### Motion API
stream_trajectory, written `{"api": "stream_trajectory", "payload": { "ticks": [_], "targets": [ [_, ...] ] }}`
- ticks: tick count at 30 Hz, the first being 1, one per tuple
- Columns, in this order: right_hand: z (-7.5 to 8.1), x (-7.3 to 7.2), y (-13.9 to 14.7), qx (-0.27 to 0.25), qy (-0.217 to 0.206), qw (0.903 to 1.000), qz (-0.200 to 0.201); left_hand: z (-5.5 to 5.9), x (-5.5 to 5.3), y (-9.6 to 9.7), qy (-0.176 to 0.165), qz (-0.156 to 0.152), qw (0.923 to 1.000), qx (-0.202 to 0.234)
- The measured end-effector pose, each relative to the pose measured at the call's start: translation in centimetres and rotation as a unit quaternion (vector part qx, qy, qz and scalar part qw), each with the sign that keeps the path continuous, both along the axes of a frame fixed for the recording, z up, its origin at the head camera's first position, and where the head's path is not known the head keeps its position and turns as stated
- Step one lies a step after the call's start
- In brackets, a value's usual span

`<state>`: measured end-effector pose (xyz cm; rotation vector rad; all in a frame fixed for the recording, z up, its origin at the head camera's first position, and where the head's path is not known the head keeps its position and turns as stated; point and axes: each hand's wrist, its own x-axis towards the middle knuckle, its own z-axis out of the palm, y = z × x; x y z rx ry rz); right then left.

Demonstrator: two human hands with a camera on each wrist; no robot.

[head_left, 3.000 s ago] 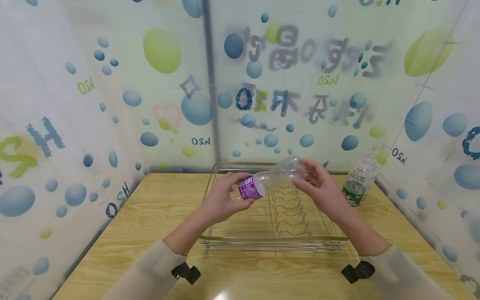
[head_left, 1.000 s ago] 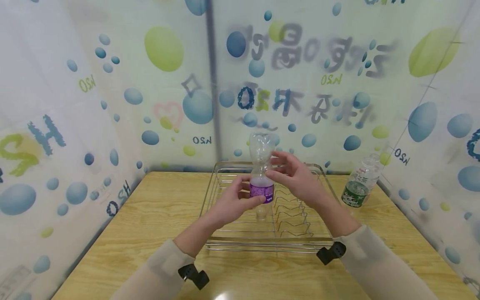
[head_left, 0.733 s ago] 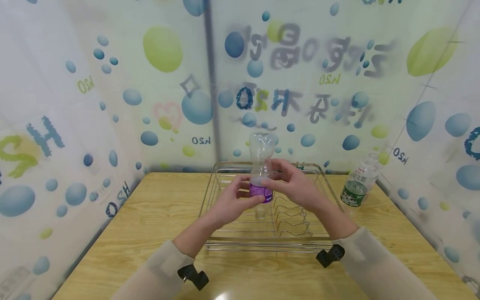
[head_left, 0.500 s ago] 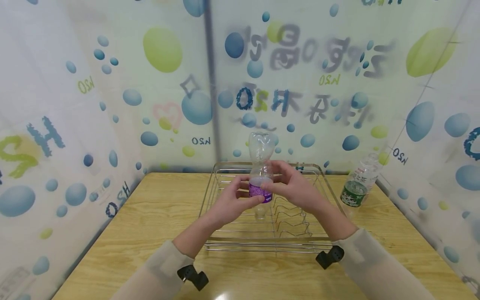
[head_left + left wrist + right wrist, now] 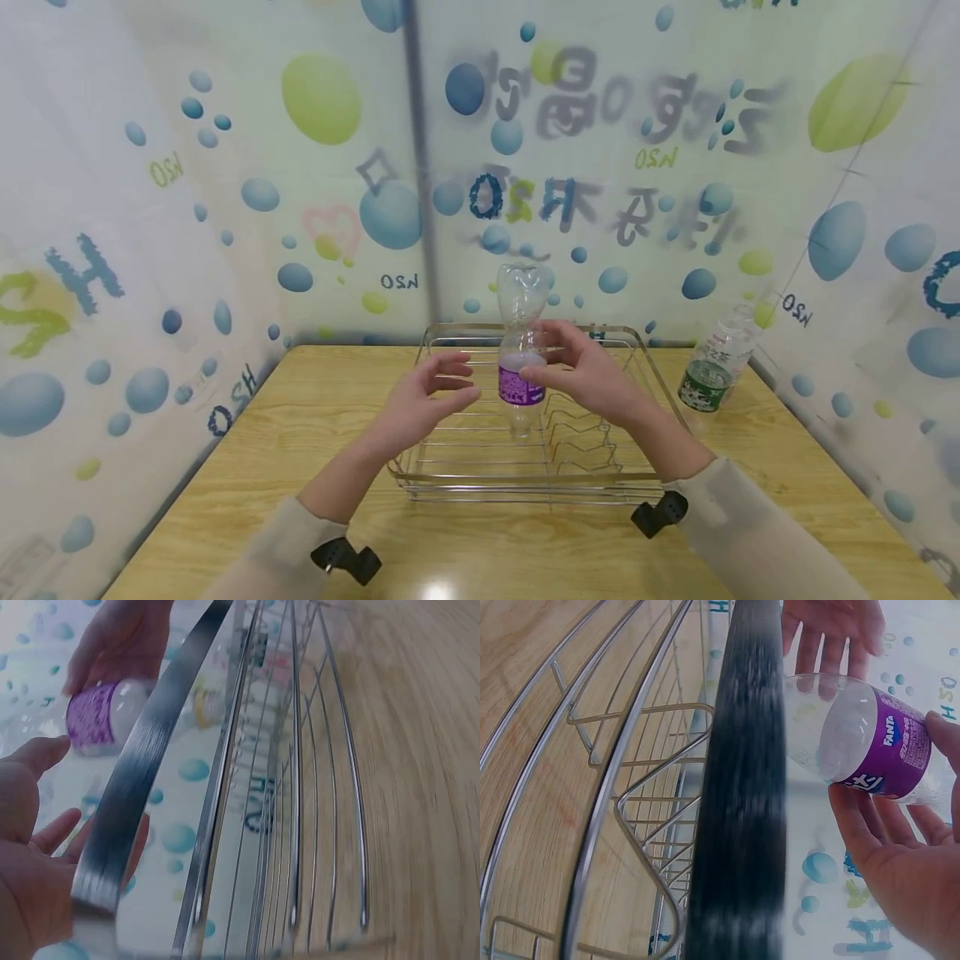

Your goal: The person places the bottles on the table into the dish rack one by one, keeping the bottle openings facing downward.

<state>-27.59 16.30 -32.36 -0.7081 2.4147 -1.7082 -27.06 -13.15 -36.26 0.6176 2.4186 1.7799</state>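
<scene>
A clear plastic bottle [image 5: 522,292] with a purple label stands upside down over the wire dish rack [image 5: 487,479]. My right hand [image 5: 592,372] holds it by the label, thumb on the near side and fingers behind. In the right wrist view, "FANTA" shows on the bottle [image 5: 892,746] between thumb and fingers. To the left, my left hand [image 5: 412,410] is off the bottle, its fingers spread and bare above the rack's left side. In the left wrist view, the rack's flat metal rim [image 5: 142,757] crosses in front of that hand.
At the back right of the wooden table [image 5: 300,433] stands a clear bottle with a green label [image 5: 705,385]. Another clear bottle [image 5: 745,321] shows just behind it. Wavy wire dividers [image 5: 581,433] line the rack's right half. Printed curtains [image 5: 360,167] enclose the table.
Three seconds ago both hands held the bottle slanted; it then turned bottom up. My right hand slid down to the label. My left hand has since let go and moved left.
</scene>
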Motion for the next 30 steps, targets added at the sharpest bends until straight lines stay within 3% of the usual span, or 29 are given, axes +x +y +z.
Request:
{"api": "stream_trajectory", "payload": {
  "ticks": [7,14,18,23,27,30],
  "targets": [
    [-0.3,-0.3,0.5,0.005,0.004,0.9999,-0.008,-0.4,0.3,-5.2,0.038,0.058,0.9973,-0.023],
    [-0.5,-0.5,0.8,0.009,0.006,0.9998,-0.016,-2.0,0.7,-8.1,0.052,0.103,0.992,-0.05],
    [-0.2,-0.6,0.7,0.007,0.006,0.9997,-0.02,-3.3,0.9,-8.5,0.033,0.093,0.9938,-0.051],
    [0.0,-0.6,0.6,0.011,0.006,0.9997,-0.022,-4.7,1.1,-8.2,-0.01,0.05,0.9984,-0.025],
    [0.0,-0.7,0.6,0.022,0.009,0.9994,-0.027,-5.2,1.1,-7.7,-0.025,0.032,0.9992,-0.005],
    [0.1,-0.9,0.6,0.021,0.015,0.9993,-0.027,-5.3,1.1,-7.3,-0.026,0.034,0.999,0.008]
  ]
}}
